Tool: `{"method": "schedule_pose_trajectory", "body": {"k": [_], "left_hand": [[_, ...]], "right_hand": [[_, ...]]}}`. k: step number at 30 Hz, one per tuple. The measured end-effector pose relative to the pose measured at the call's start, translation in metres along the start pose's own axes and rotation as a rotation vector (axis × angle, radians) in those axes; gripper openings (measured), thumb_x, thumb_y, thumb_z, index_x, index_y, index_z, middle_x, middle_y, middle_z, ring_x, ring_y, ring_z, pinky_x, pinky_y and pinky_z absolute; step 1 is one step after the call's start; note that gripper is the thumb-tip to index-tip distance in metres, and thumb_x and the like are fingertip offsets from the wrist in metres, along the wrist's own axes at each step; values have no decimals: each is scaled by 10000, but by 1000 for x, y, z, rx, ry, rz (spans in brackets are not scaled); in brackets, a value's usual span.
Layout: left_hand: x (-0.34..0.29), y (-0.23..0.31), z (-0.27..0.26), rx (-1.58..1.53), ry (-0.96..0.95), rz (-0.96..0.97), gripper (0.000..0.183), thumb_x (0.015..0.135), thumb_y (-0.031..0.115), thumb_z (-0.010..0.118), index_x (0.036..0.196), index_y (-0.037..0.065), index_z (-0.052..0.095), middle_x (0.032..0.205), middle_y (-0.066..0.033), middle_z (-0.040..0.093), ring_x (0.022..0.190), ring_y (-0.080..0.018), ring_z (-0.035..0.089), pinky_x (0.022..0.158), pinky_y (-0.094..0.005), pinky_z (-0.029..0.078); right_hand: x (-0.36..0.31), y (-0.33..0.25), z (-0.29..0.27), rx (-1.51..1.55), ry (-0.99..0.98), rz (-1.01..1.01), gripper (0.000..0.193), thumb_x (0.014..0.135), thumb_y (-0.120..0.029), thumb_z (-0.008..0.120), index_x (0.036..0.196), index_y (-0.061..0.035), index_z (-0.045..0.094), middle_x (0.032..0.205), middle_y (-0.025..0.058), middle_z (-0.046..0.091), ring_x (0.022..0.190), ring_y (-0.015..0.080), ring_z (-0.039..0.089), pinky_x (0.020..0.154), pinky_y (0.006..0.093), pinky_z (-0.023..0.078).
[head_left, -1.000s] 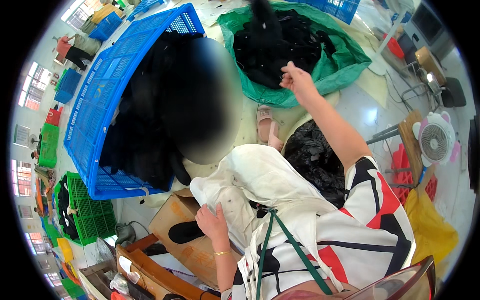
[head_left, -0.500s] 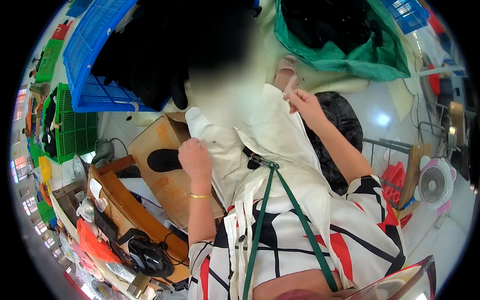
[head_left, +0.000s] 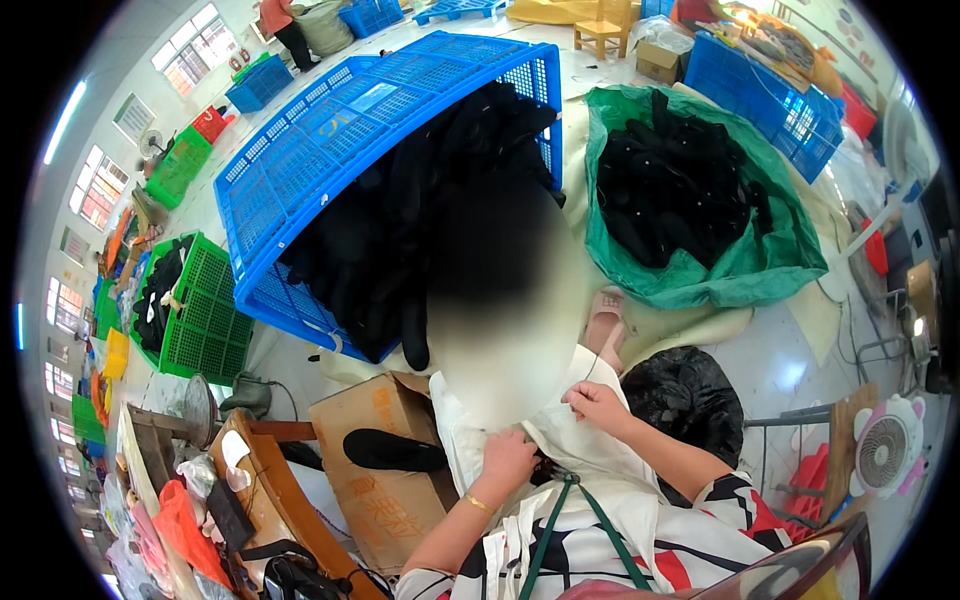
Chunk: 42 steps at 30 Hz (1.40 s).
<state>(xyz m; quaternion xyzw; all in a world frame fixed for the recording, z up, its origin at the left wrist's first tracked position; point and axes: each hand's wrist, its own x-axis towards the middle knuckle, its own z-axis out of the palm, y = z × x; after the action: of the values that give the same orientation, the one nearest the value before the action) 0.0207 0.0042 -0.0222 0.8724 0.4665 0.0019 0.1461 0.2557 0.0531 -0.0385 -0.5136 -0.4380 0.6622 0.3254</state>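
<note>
Both hands have closed in together: head view shows left hand (head_left: 508, 452) and right hand (head_left: 597, 404) pinching the white cloth (head_left: 560, 440) on the lap. Best to hold the edges evenly, taut.

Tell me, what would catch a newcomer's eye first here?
Probably the big blue crate, tipped on its side at upper left with black pieces spilling out. To its right gapes a green bag of more black pieces. In front, the left hand and right hand grip white cloth.
</note>
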Motion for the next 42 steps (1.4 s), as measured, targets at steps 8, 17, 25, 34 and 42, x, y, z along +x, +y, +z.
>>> {"method": "schedule_pose_trajectory", "body": {"k": [8,17,25,34,42], "left_hand": [[-20,-24,-33,-442,164,-314,168,766,190,664,692,41,646,744,-109,630,709,-268,597,616,-376,486],[-17,-18,-22,-1345,401,-496,68,850,81,663,864,17,684,717,62,571,623,-22,453,558,-193,365],[-18,-11,-49,-1753,253,-598,155,906,147,666,995,20,658,782,13,643,689,-46,565,608,-197,455],[-24,-29,-23,-1664,158,-414,166,928,155,652,1039,32,657,851,-24,676,712,-74,605,637,-216,491],[-22,-15,-37,-1614,151,-390,110,929,140,641,944,34,665,775,12,641,668,-46,558,616,-197,458]], "right_hand": [[-7,-8,11,-95,-22,-27,228,967,-217,579,1026,-9,651,833,-8,603,711,60,548,676,234,493],[-9,-9,60,-57,-219,-68,281,928,-241,645,1086,-9,658,850,-12,625,762,69,536,694,239,458],[-10,-25,59,9,-241,-51,174,939,-202,637,954,-29,627,808,-45,573,723,37,486,641,220,419],[-10,-26,68,-36,-261,-152,216,927,-188,658,1050,-15,621,904,-5,616,789,57,537,730,231,464],[-5,-31,81,44,-67,-60,222,915,-245,670,895,-27,637,780,-34,588,700,47,499,611,220,420]]}}
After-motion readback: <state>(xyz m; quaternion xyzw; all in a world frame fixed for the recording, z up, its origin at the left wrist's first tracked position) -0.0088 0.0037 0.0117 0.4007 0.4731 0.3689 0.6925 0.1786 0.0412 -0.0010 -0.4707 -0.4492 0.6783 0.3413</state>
